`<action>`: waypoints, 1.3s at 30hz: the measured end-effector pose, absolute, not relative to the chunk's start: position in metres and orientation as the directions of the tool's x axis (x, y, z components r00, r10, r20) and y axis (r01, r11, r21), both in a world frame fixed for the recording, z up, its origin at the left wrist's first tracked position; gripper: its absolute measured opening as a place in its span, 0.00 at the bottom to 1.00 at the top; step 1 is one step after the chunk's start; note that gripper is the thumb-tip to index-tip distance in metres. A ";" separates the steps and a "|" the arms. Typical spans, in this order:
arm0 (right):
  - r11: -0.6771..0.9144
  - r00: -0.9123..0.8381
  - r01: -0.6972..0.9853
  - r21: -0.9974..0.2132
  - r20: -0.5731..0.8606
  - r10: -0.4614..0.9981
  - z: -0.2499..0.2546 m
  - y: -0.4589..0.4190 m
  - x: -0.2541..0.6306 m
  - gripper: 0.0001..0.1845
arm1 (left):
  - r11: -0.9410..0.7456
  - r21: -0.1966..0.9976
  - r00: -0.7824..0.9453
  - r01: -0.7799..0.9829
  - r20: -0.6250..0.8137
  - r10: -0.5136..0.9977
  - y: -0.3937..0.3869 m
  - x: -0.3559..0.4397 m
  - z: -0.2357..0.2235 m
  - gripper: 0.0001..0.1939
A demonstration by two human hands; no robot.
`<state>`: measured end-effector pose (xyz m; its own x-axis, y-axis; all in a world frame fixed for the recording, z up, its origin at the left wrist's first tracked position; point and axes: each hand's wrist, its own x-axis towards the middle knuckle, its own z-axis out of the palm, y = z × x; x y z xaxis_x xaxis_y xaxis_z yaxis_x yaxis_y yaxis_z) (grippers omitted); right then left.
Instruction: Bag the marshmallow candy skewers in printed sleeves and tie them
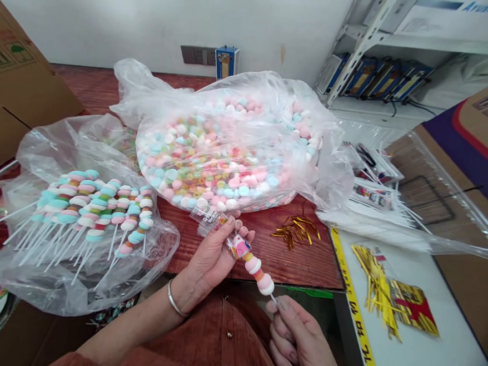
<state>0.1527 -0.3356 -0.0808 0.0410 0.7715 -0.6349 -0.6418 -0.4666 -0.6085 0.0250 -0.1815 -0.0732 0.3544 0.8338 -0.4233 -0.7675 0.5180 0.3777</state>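
Note:
My left hand (217, 252) is closed around a clear printed plastic bag (239, 245), with the upper end of a marshmallow candy skewer (265, 284) inside its mouth. The skewer's lower pink, white and orange pieces are outside the bag. Thumb and fingers of my right hand (294, 334) pinch the thin white stick just below the lowest marshmallow. More clear printed wrapping (206, 218) sticks out beyond my left thumb; whether it is a separate bag I cannot tell. Gold twist ties (294, 231) lie on the red-brown table to the right of my left hand.
Finished-looking marshmallow skewers (87, 203) lie on a plastic sheet at left. Behind my hands is a wide plastic-covered heap of loose candies (212, 164). White sticks (375, 214) and more gold ties (374, 292) are at right. Cardboard boxes (21, 78) flank the table.

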 end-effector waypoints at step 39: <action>0.187 0.235 0.605 -0.774 0.398 0.887 -0.083 -0.312 0.142 0.08 | 0.553 0.350 0.375 -0.756 -0.459 0.805 -0.191 0.034 -0.064 0.08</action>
<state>0.1423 -0.3121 -0.0831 0.2348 0.8867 0.3982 0.6054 0.1870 -0.7736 0.0340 -0.1906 -0.0642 0.3753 0.8050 -0.4595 -0.7564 0.5525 0.3501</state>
